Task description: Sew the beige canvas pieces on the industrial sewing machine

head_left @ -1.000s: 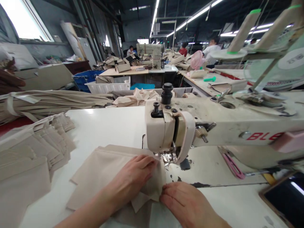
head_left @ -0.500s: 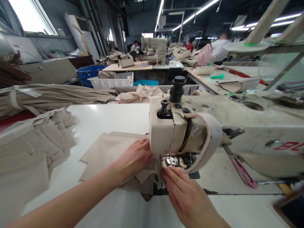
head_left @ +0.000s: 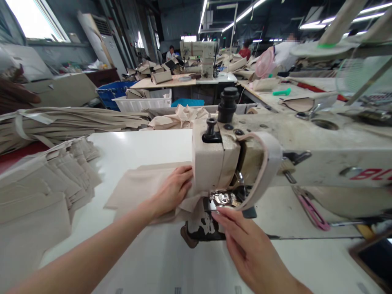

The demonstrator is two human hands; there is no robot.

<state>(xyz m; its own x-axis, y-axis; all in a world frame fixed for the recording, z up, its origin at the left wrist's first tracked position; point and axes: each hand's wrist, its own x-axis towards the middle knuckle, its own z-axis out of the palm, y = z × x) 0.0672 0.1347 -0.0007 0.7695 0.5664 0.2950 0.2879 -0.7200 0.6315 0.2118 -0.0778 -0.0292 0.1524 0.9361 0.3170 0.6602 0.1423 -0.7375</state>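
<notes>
A layered piece of beige fabric (head_left: 137,183) lies on the white table, left of the sewing machine head (head_left: 211,159). My left hand (head_left: 173,190) rests over its right part with curled fingers gripping it, the fingertips close against the machine head. My right hand (head_left: 248,239) is at the metal presser foot and plate (head_left: 222,200), its fingers pressed together by the plate's front edge. What those fingers hold, if anything, is hidden. A corner of the fabric reaches the left side of the plate.
Stacked beige fabric pieces (head_left: 52,188) lie at the left, bundled strips (head_left: 76,122) behind them. Pink-handled snips (head_left: 312,210) lie under the machine arm. A dark-screened device (head_left: 373,261) sits at right. Beyond are a white crate (head_left: 143,102), other machines and several people.
My left hand and the fabric have shifted slightly away from me, baring more of the worn plate in front. My right fingers have risen along the metal plate; the view has tilted a little.
</notes>
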